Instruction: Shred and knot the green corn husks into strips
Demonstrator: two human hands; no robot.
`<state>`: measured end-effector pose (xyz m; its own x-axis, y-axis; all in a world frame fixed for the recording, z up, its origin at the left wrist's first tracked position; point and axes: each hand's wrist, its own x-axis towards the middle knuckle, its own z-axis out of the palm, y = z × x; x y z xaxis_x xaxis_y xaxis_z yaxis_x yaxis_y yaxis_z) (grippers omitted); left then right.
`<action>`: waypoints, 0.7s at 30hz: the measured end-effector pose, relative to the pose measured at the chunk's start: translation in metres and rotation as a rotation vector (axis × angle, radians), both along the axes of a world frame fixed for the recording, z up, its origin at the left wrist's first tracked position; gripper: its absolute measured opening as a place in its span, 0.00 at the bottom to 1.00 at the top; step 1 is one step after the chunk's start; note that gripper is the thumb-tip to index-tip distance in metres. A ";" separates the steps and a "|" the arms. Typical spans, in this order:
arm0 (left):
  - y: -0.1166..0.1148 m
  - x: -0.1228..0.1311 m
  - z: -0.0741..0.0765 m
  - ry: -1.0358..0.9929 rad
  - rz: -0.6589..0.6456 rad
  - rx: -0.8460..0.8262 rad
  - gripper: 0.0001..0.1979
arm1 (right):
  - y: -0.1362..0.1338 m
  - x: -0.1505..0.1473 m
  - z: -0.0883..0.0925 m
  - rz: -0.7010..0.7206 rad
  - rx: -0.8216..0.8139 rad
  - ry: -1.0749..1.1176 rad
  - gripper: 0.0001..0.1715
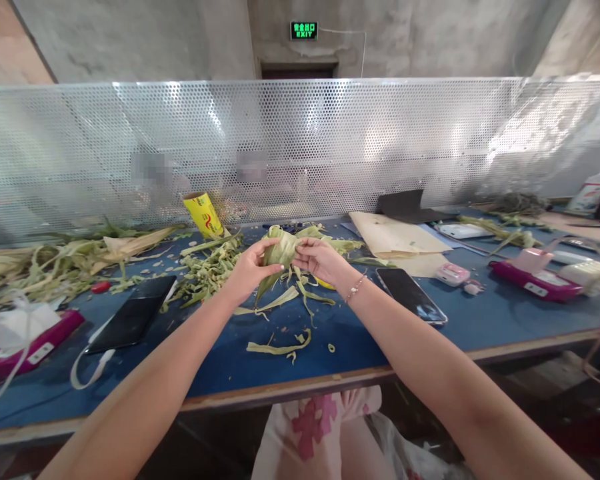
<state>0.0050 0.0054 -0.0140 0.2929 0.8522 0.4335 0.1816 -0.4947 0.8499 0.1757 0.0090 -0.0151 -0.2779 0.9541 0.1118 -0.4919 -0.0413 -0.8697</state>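
Between my two hands, above the middle of the blue table, is a pale green corn husk (280, 251). My left hand (250, 267) grips it from the left, thumb in front. At its right edge my right hand (324, 260) pinches it with bent fingertips. Torn husk strips (284, 300) hang or lie just below the hands. A heap of shredded green pieces (207, 270) lies beside my left hand. Closer to me, a curled strip (280, 348) rests on the table. Something yellow (325, 283) shows partly under my right wrist.
A perforated metal screen (330, 147) closes off the table's back. A yellow can (203, 215) leans near it. Dry husks (25, 267) pile at far left. Phones lie left (135, 313) and right (413, 293). Brown paper (395, 237) and magenta power strips (535, 280) with cables also lie around.
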 end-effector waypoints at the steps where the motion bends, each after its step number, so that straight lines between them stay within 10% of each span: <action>1: 0.001 0.000 -0.001 -0.008 0.007 0.005 0.29 | 0.000 0.002 0.001 0.001 0.018 -0.029 0.09; 6: 0.003 -0.001 -0.002 0.011 0.009 -0.016 0.33 | 0.005 0.014 0.002 0.014 0.061 -0.339 0.08; 11: 0.005 -0.006 0.001 0.016 0.085 -0.044 0.36 | 0.016 0.037 -0.007 -0.390 0.327 -1.332 0.20; 13: 0.007 -0.008 0.000 -0.013 0.090 -0.073 0.40 | 0.019 0.044 -0.011 -0.305 0.296 -1.643 0.19; 21: 0.014 -0.010 -0.004 0.036 0.228 -0.116 0.23 | 0.028 0.047 -0.021 -0.191 0.280 -1.770 0.17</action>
